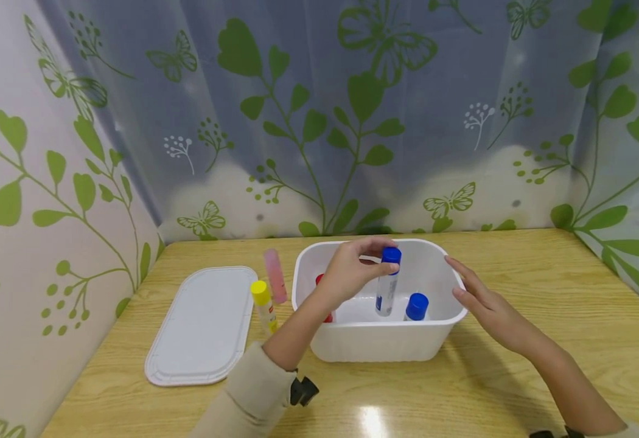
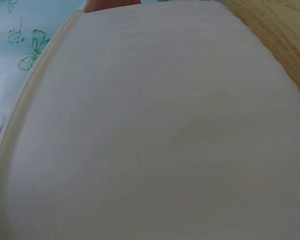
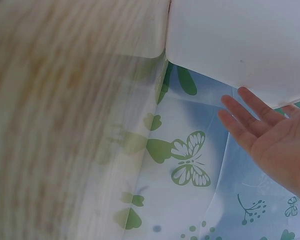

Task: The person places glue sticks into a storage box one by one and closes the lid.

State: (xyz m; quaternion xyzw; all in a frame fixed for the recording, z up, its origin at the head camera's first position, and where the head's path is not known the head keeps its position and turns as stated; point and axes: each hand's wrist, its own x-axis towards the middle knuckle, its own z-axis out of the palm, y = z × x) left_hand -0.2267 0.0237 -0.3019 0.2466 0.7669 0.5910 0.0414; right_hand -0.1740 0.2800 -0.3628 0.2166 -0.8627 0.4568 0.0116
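Over a white plastic bin (image 1: 380,342), my left hand (image 1: 349,271) pinches a blue-capped glue stick (image 1: 386,295) near its cap. The stick hangs upright, its lower end inside the bin. To its right in the bin stands a second blue-capped glue stick (image 1: 417,304), partly hidden by the front wall. Something red (image 1: 328,317) sits at the bin's left, mostly behind my left wrist. My right hand (image 1: 495,313) rests at the bin's right rim with fingers extended. In the right wrist view its straight fingers (image 3: 257,107) lie against the outer wall.
Left of the bin, a yellow-capped glue stick (image 1: 265,304) and a pink glue stick (image 1: 275,277) are on the wooden table (image 1: 544,274). Farther left lies a flat white lid (image 1: 204,325). A leaf-patterned curtain (image 1: 319,121) hangs behind the table.
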